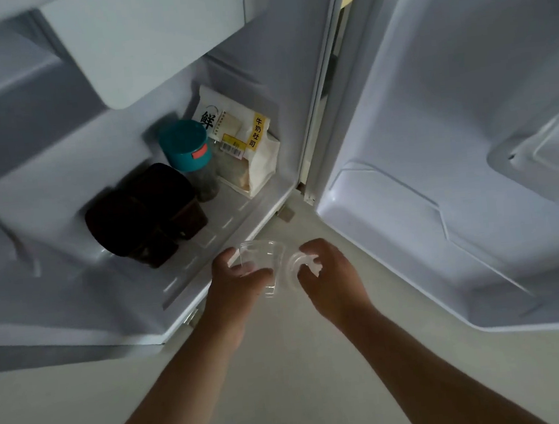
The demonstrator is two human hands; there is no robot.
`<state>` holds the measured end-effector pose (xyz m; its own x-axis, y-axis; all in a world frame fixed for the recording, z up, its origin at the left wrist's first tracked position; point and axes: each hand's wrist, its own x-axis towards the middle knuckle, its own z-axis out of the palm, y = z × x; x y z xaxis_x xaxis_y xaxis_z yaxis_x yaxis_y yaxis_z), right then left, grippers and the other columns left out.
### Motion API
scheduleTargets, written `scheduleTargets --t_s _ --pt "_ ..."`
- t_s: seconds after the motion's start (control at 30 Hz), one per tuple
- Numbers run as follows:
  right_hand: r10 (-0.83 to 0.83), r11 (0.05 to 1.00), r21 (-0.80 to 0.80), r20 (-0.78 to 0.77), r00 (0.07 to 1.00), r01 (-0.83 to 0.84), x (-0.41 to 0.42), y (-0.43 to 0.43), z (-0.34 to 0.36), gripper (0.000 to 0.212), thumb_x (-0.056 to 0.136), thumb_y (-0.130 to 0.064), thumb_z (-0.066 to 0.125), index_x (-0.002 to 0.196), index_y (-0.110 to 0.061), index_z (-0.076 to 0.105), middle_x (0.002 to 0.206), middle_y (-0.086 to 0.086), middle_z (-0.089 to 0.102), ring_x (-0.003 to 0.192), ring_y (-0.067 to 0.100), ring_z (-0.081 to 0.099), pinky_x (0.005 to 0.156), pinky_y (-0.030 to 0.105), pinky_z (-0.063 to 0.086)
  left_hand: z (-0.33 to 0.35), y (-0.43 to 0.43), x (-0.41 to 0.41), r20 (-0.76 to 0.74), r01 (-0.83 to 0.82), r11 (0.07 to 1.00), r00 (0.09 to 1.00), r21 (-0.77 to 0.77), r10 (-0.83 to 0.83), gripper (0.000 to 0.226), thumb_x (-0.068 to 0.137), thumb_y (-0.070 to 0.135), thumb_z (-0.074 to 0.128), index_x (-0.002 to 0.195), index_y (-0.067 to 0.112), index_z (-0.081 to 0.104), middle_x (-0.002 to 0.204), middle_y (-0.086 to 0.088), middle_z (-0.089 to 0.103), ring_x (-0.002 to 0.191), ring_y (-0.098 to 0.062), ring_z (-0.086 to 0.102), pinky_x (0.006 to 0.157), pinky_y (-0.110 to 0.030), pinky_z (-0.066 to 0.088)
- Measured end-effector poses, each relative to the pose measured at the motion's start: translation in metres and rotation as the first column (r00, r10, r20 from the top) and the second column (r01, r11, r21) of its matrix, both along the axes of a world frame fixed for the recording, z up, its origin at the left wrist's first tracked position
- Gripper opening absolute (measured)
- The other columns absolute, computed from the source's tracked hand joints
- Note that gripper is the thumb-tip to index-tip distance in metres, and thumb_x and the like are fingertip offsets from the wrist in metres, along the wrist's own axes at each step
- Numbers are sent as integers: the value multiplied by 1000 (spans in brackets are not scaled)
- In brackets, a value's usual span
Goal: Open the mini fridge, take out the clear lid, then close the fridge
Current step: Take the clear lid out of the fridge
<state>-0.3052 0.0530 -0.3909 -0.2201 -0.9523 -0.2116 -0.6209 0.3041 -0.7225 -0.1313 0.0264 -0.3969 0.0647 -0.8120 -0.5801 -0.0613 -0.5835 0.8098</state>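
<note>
The mini fridge [68,203] stands open, its door [466,127] swung wide to the right. Just outside the fridge's front edge, over the floor, both hands hold clear plastic. My left hand [233,283] grips a clear cup-like container [265,257]. My right hand [327,275] pinches a round clear lid [293,268] beside it. The two clear pieces touch or overlap between the hands; where one ends is hard to tell.
On the fridge floor sit two dark brown containers [146,216], a teal-capped jar [188,152] and a bagged loaf of bread [245,147]. A white shelf [155,43] hangs above them. Pale floor [286,380] lies below my arms.
</note>
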Motion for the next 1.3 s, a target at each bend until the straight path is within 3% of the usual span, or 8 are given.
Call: scheduleTargets --t_s 0.1,0.17,0.3,0.47,0.67,0.8,0.9,1.3 --pt "92 987 151 -213 973 -61 -15 1 -14 68 86 -42 75 146 -28 46 145 -2 55 129 26 52 103 41 47 -5 6 3 3 64 995 998 -81 -64 92 64 16 77 149 30 45 128 1 67 115 -9 67 82 -28 56" --pt "210 959 245 -275 938 -143 -18 0 -22 92 80 -54 80 155 -31 33 155 -2 44 135 29 45 107 45 45 -8 8 6 118 183 972 979 -149 -166 75 60 18 71 129 47 60 121 7 71 112 -11 68 76 -25 58" --pt "344 926 296 -399 850 -236 -15 -7 -35 114 73 -63 82 161 -36 14 167 3 28 143 33 39 112 51 43 -16 12 10 327 313 941 909 -128 -258 73 71 18 78 138 31 52 128 3 53 111 -13 58 75 -18 48" --pt "393 914 305 -490 778 -269 -9 -18 -48 110 74 -60 82 160 -35 17 157 4 39 134 33 45 106 49 49 -27 18 14 379 424 883 865 -201 -329 71 73 8 78 126 40 45 130 9 56 119 -6 56 83 -10 40" --pt "359 926 289 -473 805 -243 -6 -25 -49 100 70 -58 80 154 -36 31 143 6 47 127 31 48 95 47 54 -36 19 20 443 454 866 834 -210 -329 69 73 9 79 131 32 48 130 11 58 116 -6 55 84 -12 40" --pt "136 977 194 -233 963 -91 -16 -28 -32 96 69 -60 82 151 -41 38 139 1 53 124 26 54 91 41 54 -36 19 26 454 454 863 831 -221 -321 68 74 8 77 133 29 50 131 10 60 117 -7 57 92 -24 44" --pt "55 992 114 -53 997 -48 -16 -27 -9 91 68 -62 81 148 -45 42 131 -7 55 115 19 59 83 33 54 -34 18 26 441 448 868 838 -216 -323 68 75 8 77 134 29 50 132 9 60 121 -9 58 98 -30 48" --pt "432 899 78 -314 845 -431 33 -19 29 99 69 -73 73 154 -49 28 142 -8 47 130 19 44 100 41 49 -32 11 18 459 419 861 850 -287 -260 87 69 24 92 143 27 47 133 -2 57 111 -17 63 89 -41 60"
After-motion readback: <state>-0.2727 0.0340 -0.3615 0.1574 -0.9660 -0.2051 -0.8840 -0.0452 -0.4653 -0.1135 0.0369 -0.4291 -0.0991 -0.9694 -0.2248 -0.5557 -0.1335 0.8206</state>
